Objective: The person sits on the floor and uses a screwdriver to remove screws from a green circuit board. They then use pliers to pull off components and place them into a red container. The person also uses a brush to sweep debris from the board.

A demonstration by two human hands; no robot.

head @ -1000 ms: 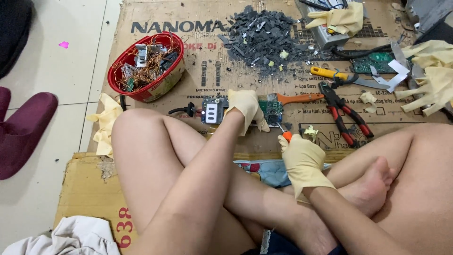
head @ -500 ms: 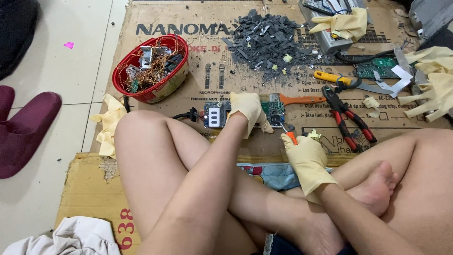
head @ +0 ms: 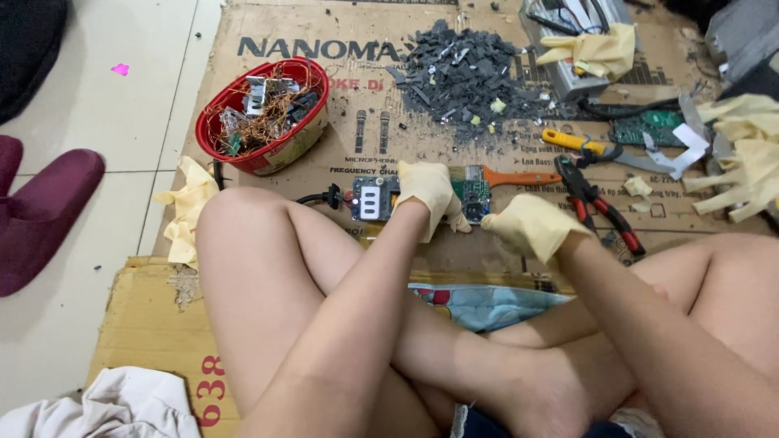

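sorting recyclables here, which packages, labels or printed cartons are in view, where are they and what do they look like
Flattened brown cardboard carton: under the work area, dark printed lettering and microphone drawings.
Second flattened yellowish cardboard carton: nearer, lower left, red print, torn edge.
Round red bowl-shaped tub: upper left on the carton, printed band around its side, filled with copper wire scraps.

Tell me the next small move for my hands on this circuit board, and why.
Probably bring the right hand in onto the green circuit board edge. The left hand already presses the board flat on the cardboard, and the right one sits just beside it.
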